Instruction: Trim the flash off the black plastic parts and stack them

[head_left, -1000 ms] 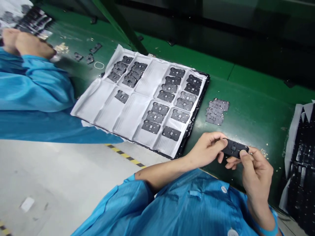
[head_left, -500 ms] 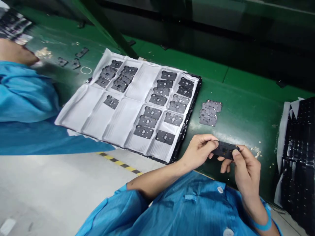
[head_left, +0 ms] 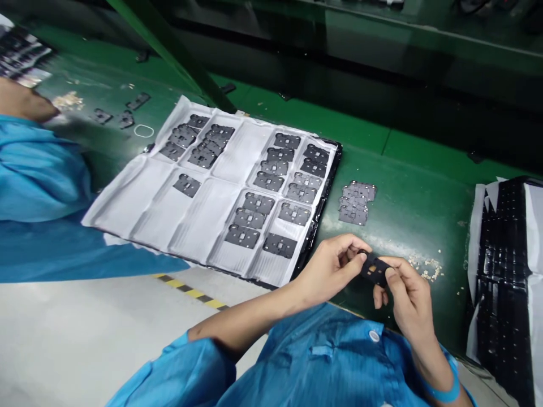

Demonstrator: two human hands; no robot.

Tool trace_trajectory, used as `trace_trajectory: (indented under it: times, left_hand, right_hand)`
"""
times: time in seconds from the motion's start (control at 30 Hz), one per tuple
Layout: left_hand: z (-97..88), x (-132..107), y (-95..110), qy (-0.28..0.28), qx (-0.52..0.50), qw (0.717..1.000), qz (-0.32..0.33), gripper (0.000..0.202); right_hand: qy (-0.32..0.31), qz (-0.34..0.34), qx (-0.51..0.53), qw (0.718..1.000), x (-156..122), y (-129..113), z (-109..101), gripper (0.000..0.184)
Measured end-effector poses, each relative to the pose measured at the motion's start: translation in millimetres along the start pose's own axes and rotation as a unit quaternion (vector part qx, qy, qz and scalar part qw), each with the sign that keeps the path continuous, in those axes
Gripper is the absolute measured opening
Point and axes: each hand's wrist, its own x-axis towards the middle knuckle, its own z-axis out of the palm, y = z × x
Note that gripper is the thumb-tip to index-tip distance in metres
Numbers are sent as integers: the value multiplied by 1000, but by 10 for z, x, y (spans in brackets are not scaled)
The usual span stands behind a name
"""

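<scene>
Between my two hands is a small flat black plastic plate [head_left: 375, 271] with cut-out holes, tilted above the green bench. My left hand [head_left: 333, 267] pinches its left end between thumb and fingers. The right end is gripped by my right hand [head_left: 410, 291], thumb on the face and fingers mostly hidden behind. Just beyond my hands, several similar dark plates [head_left: 354, 202] lie overlapping on the bench. Left of them is a tray [head_left: 195, 223] lined with white sheet, its compartments holding rows of more black plates [head_left: 280, 245].
At the right edge stands a black tray [head_left: 503, 282] with white lining. Pale crumbs [head_left: 428, 268] are scattered on the green bench [head_left: 407, 220]. A co-worker's blue sleeve [head_left: 38, 169] and hand [head_left: 25, 102] are at left, near loose black parts [head_left: 138, 100]. A green post [head_left: 169, 51] rises behind the tray.
The black plate has turned in my hands, showing its face and holes at a steeper slant. My right hand has come closer to my left. The view has shifted slightly.
</scene>
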Motion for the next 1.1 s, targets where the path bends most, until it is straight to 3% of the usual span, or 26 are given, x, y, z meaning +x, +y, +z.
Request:
trace_trajectory:
  times: [0.17, 0.3, 0.37, 0.47, 0.57, 0.67, 0.77, 0.93, 1.0, 1.1]
  left_hand:
    - [-55, -60, -37, 2, 36, 999, 25, 21]
    - [-256, 6, -12, -58, 144, 984, 85, 9]
    - [-393, 145, 18, -88, 215, 968, 98, 9]
    - [-526, 438, 70, -64, 319, 942, 87, 11]
    - [-530, 683, 107, -70, 423, 900, 77, 13]
    - [-530, 767, 139, -67, 510, 853, 90, 15]
    - [-724, 643, 224, -23, 545, 832, 97, 25]
    - [-1508, 66, 347, 19, 563, 826, 14, 13]
    - [-1766, -191, 273, 3, 571, 820, -48, 5]
    - [-1937, -470, 32, 7, 594, 798, -103, 21]
  right_hand:
    - [-14, 6, -16, 1000, -6, 37, 1, 33]
    - [-34, 29, -78, 996, 66, 91, 7, 40]
    - [-39, 31, -115, 992, 136, 142, 16, 42]
    - [7, 6, -159, 987, 224, 244, -12, 51]
    - [69, -5, -209, 976, 258, 344, -99, 53]
    - [111, 1, -277, 954, 268, 397, -176, 51]
    - [119, -3, -296, 948, 257, 383, -191, 54]
    - [131, -10, -312, 941, 211, 332, -134, 57]
    - [131, -16, -308, 942, 197, 322, -94, 57]
    - [112, -34, -286, 951, 181, 297, -19, 55]
